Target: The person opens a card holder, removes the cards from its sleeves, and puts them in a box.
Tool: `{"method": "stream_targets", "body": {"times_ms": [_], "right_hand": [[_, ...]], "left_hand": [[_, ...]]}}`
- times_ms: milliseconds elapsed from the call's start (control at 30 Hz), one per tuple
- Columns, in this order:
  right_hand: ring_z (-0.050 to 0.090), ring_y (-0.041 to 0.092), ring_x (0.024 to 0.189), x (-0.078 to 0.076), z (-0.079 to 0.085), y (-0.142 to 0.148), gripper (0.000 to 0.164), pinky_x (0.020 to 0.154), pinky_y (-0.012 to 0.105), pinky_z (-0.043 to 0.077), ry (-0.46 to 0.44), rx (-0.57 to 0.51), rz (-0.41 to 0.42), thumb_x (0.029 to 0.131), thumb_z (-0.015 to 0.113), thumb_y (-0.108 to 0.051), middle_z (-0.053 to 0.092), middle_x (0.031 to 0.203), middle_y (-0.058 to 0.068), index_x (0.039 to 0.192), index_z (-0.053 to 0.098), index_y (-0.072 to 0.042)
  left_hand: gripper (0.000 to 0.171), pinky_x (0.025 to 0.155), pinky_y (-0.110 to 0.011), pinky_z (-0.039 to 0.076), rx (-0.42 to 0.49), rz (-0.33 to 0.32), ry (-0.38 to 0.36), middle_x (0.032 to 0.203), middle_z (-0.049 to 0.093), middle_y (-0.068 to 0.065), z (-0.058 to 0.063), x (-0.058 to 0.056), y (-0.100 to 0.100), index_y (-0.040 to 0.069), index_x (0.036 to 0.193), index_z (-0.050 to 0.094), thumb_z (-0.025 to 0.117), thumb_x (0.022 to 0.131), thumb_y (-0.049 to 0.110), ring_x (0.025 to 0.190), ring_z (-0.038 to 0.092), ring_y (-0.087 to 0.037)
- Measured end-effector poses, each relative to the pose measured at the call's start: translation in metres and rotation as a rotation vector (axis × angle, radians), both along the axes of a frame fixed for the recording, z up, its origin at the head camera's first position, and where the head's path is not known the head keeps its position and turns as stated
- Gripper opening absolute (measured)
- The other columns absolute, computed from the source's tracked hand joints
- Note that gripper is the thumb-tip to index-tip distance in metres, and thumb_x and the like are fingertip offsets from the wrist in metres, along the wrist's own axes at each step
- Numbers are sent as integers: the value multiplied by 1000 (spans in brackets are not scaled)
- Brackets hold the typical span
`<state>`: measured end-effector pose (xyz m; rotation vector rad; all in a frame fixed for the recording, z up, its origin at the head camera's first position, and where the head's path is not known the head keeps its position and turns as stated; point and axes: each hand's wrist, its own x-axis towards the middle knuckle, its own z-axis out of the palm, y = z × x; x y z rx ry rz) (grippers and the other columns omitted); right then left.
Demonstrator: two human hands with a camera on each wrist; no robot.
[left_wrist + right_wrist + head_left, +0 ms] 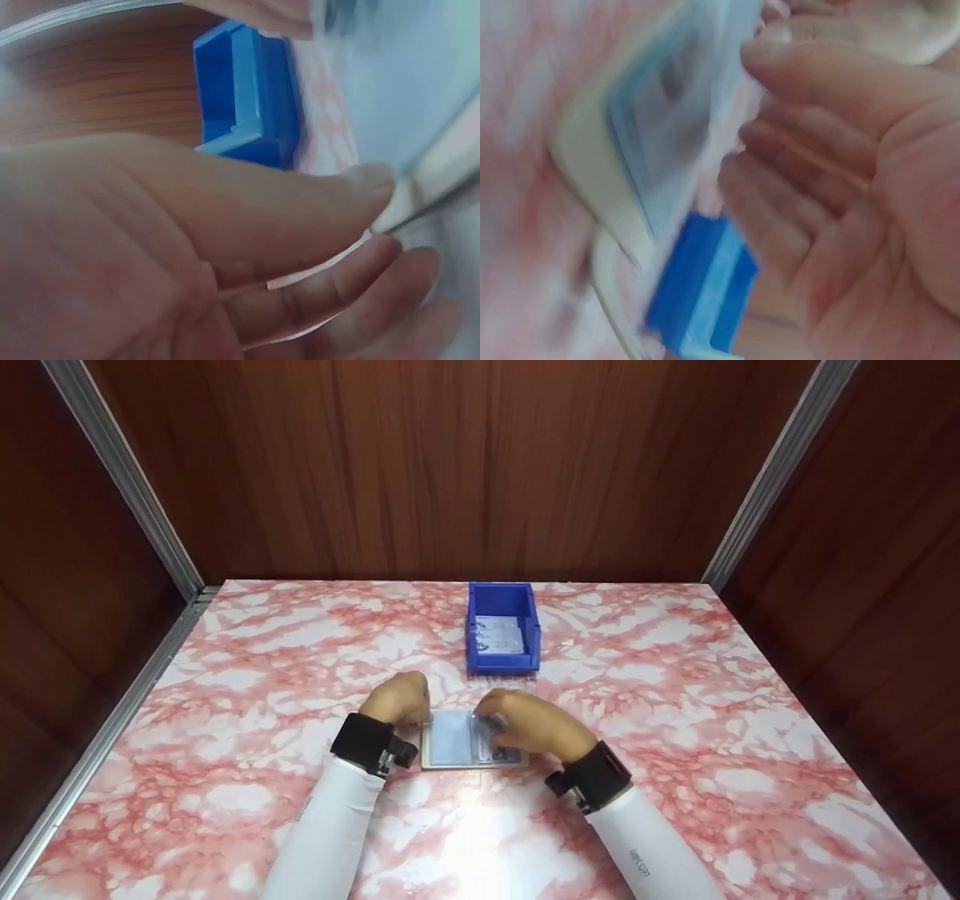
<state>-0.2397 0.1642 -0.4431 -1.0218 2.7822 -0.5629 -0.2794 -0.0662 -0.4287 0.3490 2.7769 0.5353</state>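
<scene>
An open card holder (450,739) with clear pale-blue sleeves lies flat on the table. My left hand (399,699) is at its left side; in the left wrist view the thumb and fingers (371,281) pinch the edge of the cream cover (442,169). Over the right-hand page bends my right hand (536,724). The right wrist view shows its thumb (817,71) and fingers spread apart beside the sleeves, with nothing seen gripped between them. A card with a dark picture (667,112) shows blurred through the plastic.
Beyond the card holder stands a blue bin (504,662) with several pale cards (499,635) inside. Wood-grain panels (450,472) wall the red-and-white marbled table (262,690) at the back and both sides, with metal posts (780,472) at the corners.
</scene>
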Motion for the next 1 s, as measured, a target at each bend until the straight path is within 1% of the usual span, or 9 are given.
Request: {"method": "stream_targets", "body": {"times_ms": [100, 167, 233, 333, 467, 600, 767, 900, 1000], "right_hand": [[68, 26, 108, -1, 4, 8, 48, 100, 44, 56, -48, 22, -157, 76, 84, -8, 73, 119, 12, 122, 71, -5], [67, 23, 99, -1, 5, 11, 51, 94, 42, 57, -71, 53, -212, 72, 87, -10, 75, 113, 10, 120, 72, -6], [63, 19, 91, -1, 5, 12, 52, 88, 40, 56, -85, 86, -239, 70, 89, -14, 76, 108, 7, 119, 74, -8], [58, 17, 81, -1, 4, 10, 45, 78, 38, 54, -75, 109, -229, 67, 89, -13, 75, 97, 5, 110, 76, -9], [55, 17, 73, 0, 2, 8, 35, 71, 36, 50, -58, 122, -213, 66, 88, -8, 73, 87, 5, 99, 77, -9], [53, 18, 71, 0, 3, 6, 31, 68, 35, 47, -43, 123, -223, 64, 86, -6, 71, 82, 5, 94, 76, -8], [52, 18, 68, 0, 3, 7, 26, 64, 33, 45, -52, 122, -244, 63, 85, -6, 63, 73, -1, 87, 75, -8], [53, 18, 70, 0, 2, 8, 30, 66, 33, 46, -53, 122, -240, 62, 87, -7, 66, 75, 0, 90, 76, -9], [54, 18, 73, 0, 1, 9, 36, 71, 36, 50, -42, 129, -240, 63, 89, -9, 71, 83, 4, 97, 78, -8]], "left_hand": [[10, 53, -23, 46, 82, 29, 3, 71, 64, -4, 0, 2, 7, 6, 79, 66, 74, 82, 11, 62, 61, -17], [10, 53, -23, 46, 119, 5, -11, 75, 69, -7, -2, 5, 14, 8, 79, 67, 75, 83, 14, 61, 59, -15], [10, 54, -25, 51, 160, -21, -71, 80, 73, -10, -3, 7, 21, 9, 81, 68, 75, 85, 16, 61, 63, -14], [10, 59, -29, 59, 220, -60, -148, 84, 76, -13, -7, 11, 30, 8, 83, 69, 75, 87, 15, 62, 68, -15], [8, 65, -32, 63, 298, -56, -201, 83, 76, -16, -12, 12, 36, 4, 84, 70, 72, 88, 10, 63, 68, -16], [8, 65, -30, 63, 311, -60, -200, 84, 77, -17, -16, 10, 37, 3, 84, 73, 72, 88, 9, 64, 67, -15], [6, 64, -28, 61, 299, -63, -185, 78, 76, -12, -19, 9, 38, 4, 81, 74, 73, 85, 8, 63, 65, -12], [4, 63, -26, 60, 294, -66, -181, 71, 70, -4, -20, 8, 38, 3, 81, 75, 74, 83, 6, 62, 63, -11], [3, 61, -23, 57, 290, -67, -185, 70, 67, 0, -21, 7, 37, 3, 84, 76, 76, 82, 5, 62, 61, -10]]}}
